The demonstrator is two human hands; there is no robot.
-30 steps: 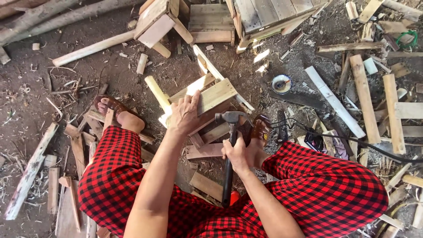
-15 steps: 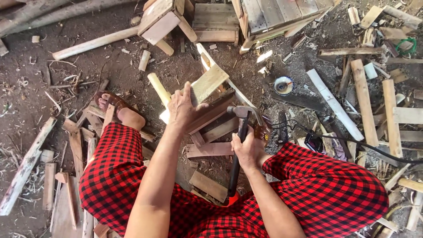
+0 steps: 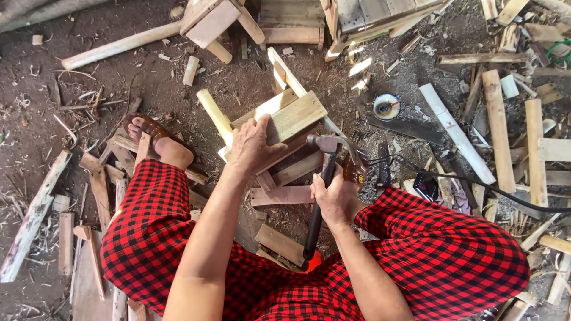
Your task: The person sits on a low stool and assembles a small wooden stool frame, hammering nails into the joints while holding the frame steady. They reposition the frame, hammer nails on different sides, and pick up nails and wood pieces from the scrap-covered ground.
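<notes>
Your left hand (image 3: 254,145) lies flat and spread on the little wooden stool (image 3: 279,128) to hold it down, with the fingers pressing on its plank top. The stool sits on the dirt ground (image 3: 119,83) just in front of your knees, tipped over so one round pale leg (image 3: 215,116) points up and away from you. Your right hand (image 3: 333,193) is wrapped tight around the dark handle of the hammer (image 3: 324,172), and the hammer's metal head is up beside the right edge of the stool top, very near it (I cannot tell if it touches the wood). The stool already looks put together: the top planks sit side by side and legs are joined on. So most of the building looks done, and what seems left is knocking the last parts tight. I cannot see any nail from here. Another small stool (image 3: 214,21) stands farther off at the top, and it looks finished. Lots of wood scraps (image 3: 499,119) lie all around, and a small round tin (image 3: 386,107) sits to the right.
</notes>
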